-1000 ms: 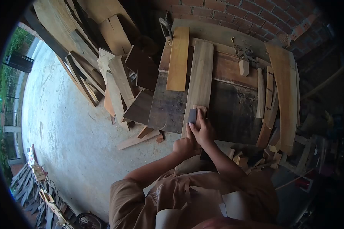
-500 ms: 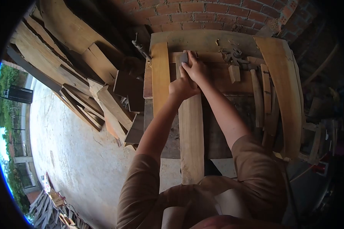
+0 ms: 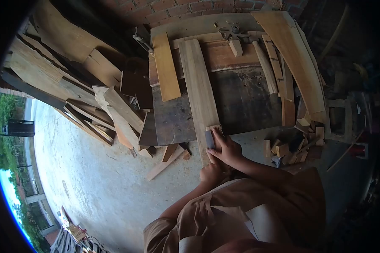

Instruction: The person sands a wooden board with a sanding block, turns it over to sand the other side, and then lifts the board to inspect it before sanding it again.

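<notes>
A long pale wooden board (image 3: 198, 84) lies lengthwise on the dark workbench (image 3: 249, 101), its near end jutting past the front edge towards my body. My right hand (image 3: 229, 151) is closed over a small sanding block (image 3: 210, 139) with a grey face, pressed to the board near that end. Just behind it, my left hand (image 3: 212, 172) is closed at the block's rear; its fingers are partly hidden. A shorter yellowish plank (image 3: 167, 67) lies left of the board.
Planks and offcuts (image 3: 118, 109) lean at the left. On the bench's right lie a wide plank (image 3: 295, 59), narrow strips (image 3: 274, 63) and a small wood block (image 3: 236, 48). Scrap wood (image 3: 297, 145) is heaped on the floor at right. A brick wall (image 3: 169, 10) stands behind.
Both hands have slid the sanding block along the board from its far end to the near end, close to my body. The view has shifted and tilted too.
</notes>
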The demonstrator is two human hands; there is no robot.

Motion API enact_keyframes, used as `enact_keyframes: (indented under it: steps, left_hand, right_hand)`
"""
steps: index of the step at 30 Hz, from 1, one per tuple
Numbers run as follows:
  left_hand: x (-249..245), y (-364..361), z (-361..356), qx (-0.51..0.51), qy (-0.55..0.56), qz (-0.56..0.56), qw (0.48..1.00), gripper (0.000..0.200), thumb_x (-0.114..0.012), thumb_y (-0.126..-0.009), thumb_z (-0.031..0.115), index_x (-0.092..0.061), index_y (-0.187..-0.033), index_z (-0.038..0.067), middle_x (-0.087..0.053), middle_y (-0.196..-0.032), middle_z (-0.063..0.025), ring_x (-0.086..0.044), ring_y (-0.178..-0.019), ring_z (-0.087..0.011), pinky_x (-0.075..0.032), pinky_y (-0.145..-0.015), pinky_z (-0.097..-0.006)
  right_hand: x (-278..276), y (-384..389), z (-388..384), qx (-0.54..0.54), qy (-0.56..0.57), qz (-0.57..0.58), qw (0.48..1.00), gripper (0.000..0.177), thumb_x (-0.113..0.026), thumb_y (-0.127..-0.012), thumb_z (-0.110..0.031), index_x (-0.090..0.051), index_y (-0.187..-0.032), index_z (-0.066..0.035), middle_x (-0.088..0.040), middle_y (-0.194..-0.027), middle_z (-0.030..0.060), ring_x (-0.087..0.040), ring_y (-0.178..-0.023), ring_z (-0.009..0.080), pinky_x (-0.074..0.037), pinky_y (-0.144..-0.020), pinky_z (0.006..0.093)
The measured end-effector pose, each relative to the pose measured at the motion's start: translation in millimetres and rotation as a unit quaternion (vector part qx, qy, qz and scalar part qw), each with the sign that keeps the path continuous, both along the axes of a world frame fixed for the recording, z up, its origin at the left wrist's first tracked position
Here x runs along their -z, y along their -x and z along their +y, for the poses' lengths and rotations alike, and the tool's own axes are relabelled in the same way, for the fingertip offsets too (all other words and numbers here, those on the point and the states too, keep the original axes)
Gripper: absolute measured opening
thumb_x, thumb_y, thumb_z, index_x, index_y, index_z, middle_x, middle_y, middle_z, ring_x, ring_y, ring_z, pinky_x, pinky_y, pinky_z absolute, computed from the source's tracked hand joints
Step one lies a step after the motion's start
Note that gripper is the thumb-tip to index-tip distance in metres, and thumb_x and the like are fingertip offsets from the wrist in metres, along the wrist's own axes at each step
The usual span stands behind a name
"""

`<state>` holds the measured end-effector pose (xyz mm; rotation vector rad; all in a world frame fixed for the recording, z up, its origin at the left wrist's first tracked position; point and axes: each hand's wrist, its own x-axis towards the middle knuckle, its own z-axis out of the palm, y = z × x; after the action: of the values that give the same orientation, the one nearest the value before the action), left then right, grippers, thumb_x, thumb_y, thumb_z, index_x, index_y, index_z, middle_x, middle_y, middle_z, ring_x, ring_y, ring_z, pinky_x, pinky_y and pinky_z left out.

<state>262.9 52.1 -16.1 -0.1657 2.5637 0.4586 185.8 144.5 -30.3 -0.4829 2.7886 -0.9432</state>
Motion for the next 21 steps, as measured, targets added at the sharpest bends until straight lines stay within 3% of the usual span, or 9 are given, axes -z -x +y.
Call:
enact_keyframes:
  steps: [6, 11, 13, 14, 17, 21]
  left_hand:
    - [1.8, 85.5, -23.9, 0.029, -0.022, 0.08, 0.996, 0.126, -0.066, -0.058, 0.06, 0.002, -0.128, -0.02, -0.059, -0.056, -0.0122, -0.06, -0.046, -0.026, -0.047, -0.039, -0.0353]
    - [-8.5, 238.5, -53.1, 0.014, -0.005, 0.1, 0.995, 0.126, -0.066, -0.057, 0.058, 0.009, -0.132, -0.011, -0.062, -0.066, -0.0157, -0.063, -0.057, -0.0298, -0.05, -0.048, -0.0372]
    - [-22.4, 308.9, -63.1, 0.008, 0.013, 0.1, 0.995, 0.123, -0.065, -0.058, 0.055, 0.008, -0.133, -0.01, -0.064, -0.077, -0.0179, -0.064, -0.069, -0.0304, -0.052, -0.056, -0.0373]
    - [-25.6, 343.6, -68.6, 0.009, 0.02, 0.108, 0.994, 0.122, -0.065, -0.058, 0.054, 0.006, -0.133, -0.01, -0.064, -0.083, -0.019, -0.064, -0.074, -0.0305, -0.052, -0.061, -0.037]
    - [-29.9, 421.6, -81.7, 0.016, 0.044, 0.136, 0.99, 0.121, -0.059, -0.061, 0.064, 0.001, -0.133, -0.012, -0.064, -0.087, -0.0189, -0.065, -0.078, -0.0289, -0.052, -0.063, -0.0364]
    - [-31.2, 413.0, -77.0, -0.005, 0.056, 0.144, 0.988, 0.119, -0.057, -0.062, 0.066, -0.002, -0.133, -0.013, -0.064, -0.086, -0.0191, -0.065, -0.077, -0.0279, -0.053, -0.063, -0.0364]
  right_hand:
    - [-2.4, 79.8, -18.3, 0.044, -0.012, -0.013, 0.999, 0.074, -0.06, -0.076, -0.046, -0.024, -0.138, -0.029, -0.055, -0.087, 0.0182, -0.06, -0.072, 0.0346, -0.049, -0.062, 0.0426]
    - [-10.0, 231.0, -50.8, 0.066, 0.014, -0.022, 0.997, 0.07, -0.059, -0.078, -0.045, -0.025, -0.138, -0.03, -0.056, -0.1, 0.022, -0.059, -0.086, 0.0395, -0.049, -0.072, 0.0443]
    - [0.6, 306.3, -68.4, 0.076, 0.018, 0.024, 0.997, 0.069, -0.058, -0.078, -0.044, -0.026, -0.137, -0.029, -0.056, -0.106, 0.023, -0.058, -0.093, 0.0387, -0.047, -0.078, 0.0434]
    - [-7.5, 340.2, -74.3, 0.081, 0.023, -0.009, 0.996, 0.068, -0.057, -0.079, -0.045, -0.026, -0.137, -0.029, -0.056, -0.108, 0.0229, -0.057, -0.096, 0.0379, -0.047, -0.08, 0.0428]
    - [-2.7, 430.9, -92.6, 0.065, 0.057, -0.009, 0.996, 0.068, -0.054, -0.08, -0.049, -0.025, -0.138, -0.029, -0.055, -0.111, 0.0228, -0.055, -0.101, 0.0361, -0.045, -0.083, 0.0417]
    - [-4.6, 428.9, -95.2, 0.056, 0.023, 0.001, 0.998, 0.07, -0.052, -0.079, -0.052, -0.022, -0.138, -0.03, -0.057, -0.107, 0.0229, -0.058, -0.094, 0.037, -0.046, -0.081, 0.0441]
